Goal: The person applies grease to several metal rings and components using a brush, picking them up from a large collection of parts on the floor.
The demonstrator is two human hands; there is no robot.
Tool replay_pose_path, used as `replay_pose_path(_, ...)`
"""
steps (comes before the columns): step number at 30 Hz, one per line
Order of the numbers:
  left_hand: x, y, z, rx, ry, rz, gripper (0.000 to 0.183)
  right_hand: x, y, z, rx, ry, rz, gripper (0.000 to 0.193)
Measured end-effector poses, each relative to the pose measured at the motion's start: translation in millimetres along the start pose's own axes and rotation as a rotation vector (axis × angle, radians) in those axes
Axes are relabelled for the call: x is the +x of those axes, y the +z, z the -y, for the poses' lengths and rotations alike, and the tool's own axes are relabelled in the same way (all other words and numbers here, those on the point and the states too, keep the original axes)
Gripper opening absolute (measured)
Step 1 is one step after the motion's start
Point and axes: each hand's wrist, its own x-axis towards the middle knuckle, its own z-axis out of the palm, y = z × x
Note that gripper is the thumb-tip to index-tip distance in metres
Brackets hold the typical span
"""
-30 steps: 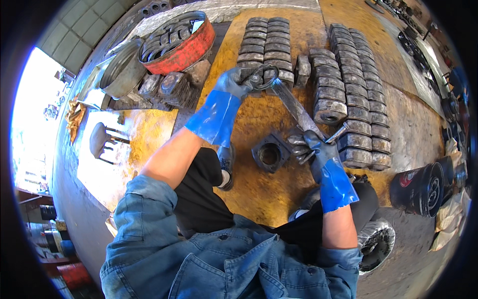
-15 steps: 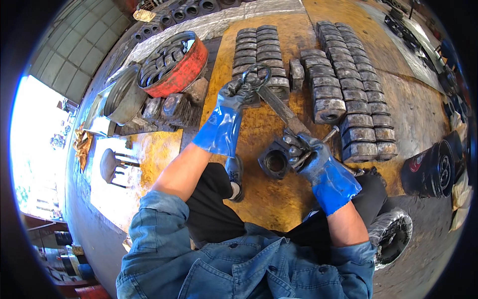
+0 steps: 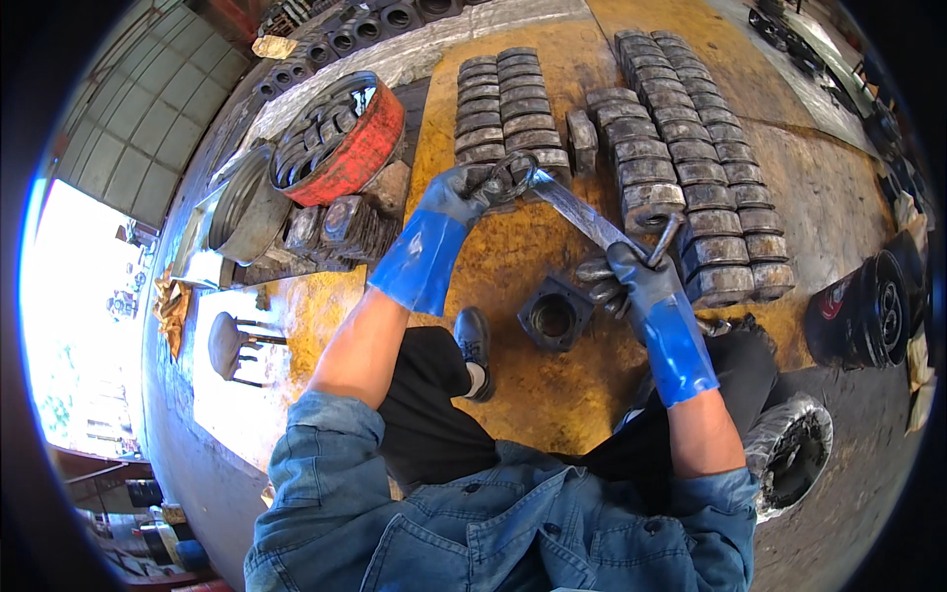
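Note:
My left hand (image 3: 464, 192), in a blue rubber glove with a dark palm, pinches a thin dark metal ring (image 3: 531, 164). My right hand (image 3: 636, 281), gloved the same way, is closed around a long flat steel bar tool (image 3: 582, 215). A round metal rod end sticks up beyond the right fist. The bar's far tip meets the ring, or overlaps it; which one I cannot tell. Below, on the floor between my legs, lies a dark square metal block with a round hole (image 3: 552, 316).
Several rows of stacked metal blocks (image 3: 681, 178) stand ahead on the yellow, stained floor. To the left are a red-rimmed drum of rings (image 3: 360, 148) and a small stool (image 3: 227, 345). A black bucket (image 3: 853, 311) and a white-rimmed cylinder (image 3: 789, 454) sit at right.
My right hand has turned more upright and shifted slightly right and up, and the bar's rod end now points upward. The ring, still in my left hand, has tilted and moved slightly.

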Motion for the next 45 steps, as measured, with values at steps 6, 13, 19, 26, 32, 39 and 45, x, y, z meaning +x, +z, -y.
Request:
replay_pose_path(6, 6, -6, 19, 0.177, -0.082, 0.15, 0.029, 1, -4, -17, -1.057, -0.881, -0.051, 0.037)
replay_pose_path(13, 6, -14, 53, 0.213, -0.309, 0.257, 0.027, -1, -4, 0, -1.642, -1.406, 0.054, 0.018)
replay_pose_path(19, 16, -28, 63, -0.04, -0.192, 0.153, 0.027, 4, -4, -4, -1.289, -1.203, 0.08, 0.023)
replay_pose_path(26, 20, -30, 64, -0.384, -0.23, -0.17, 0.029, 8, 0, -14, 0.224, -0.008, 0.105, 0.035)
replay_pose_path(32, 24, -30, 67, -0.592, -0.179, -0.204, 0.029, 14, -5, -30, 0.731, 0.251, 0.267, 0.033)
replay_pose_path(39, 27, -30, 69, -0.656, -0.147, -0.177, 0.029, 21, -6, -41, 0.813, 0.307, 0.329, 0.032)
replay_pose_path(45, 27, -31, 67, -0.675, -0.132, -0.154, 0.028, 15, 4, -36, 0.834, 0.263, 0.244, 0.038)
